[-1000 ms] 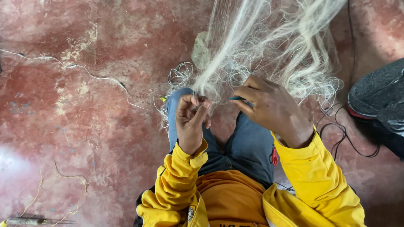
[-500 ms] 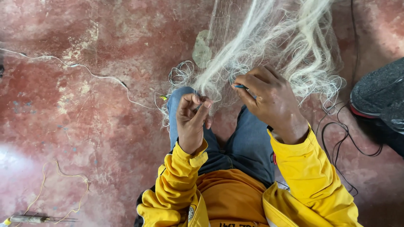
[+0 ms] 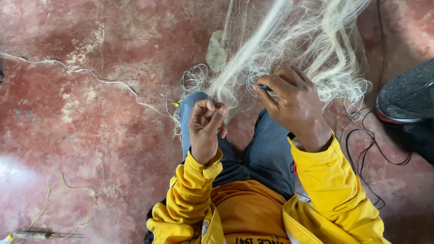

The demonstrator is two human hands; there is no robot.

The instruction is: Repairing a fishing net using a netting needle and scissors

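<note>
A bundle of pale, fine fishing net (image 3: pixel 289 49) hangs down from the top of the view onto my knees. My left hand (image 3: pixel 205 129) pinches a strand of the net between thumb and fingers, just above my blue-jeaned left knee. My right hand (image 3: pixel 294 106) is closed around a small blue netting tool (image 3: pixel 263 88), its tip poking into the mesh. The two hands are about a hand's width apart. Yellow sleeves (image 3: pixel 334 190) cover both my forearms.
The floor is worn red concrete (image 3: pixel 90 113). A white cord (image 3: pixel 90 79) runs across it at the left. A thin yellowish line and a small stick (image 3: pixel 31 235) lie at the bottom left. Black cable (image 3: pixel 366 158) loops at the right beside a dark shoe (image 3: pixel 407 95).
My right hand has shifted slightly up and right with the tool, deeper into the net. The left hand keeps its pinch in nearly the same place.
</note>
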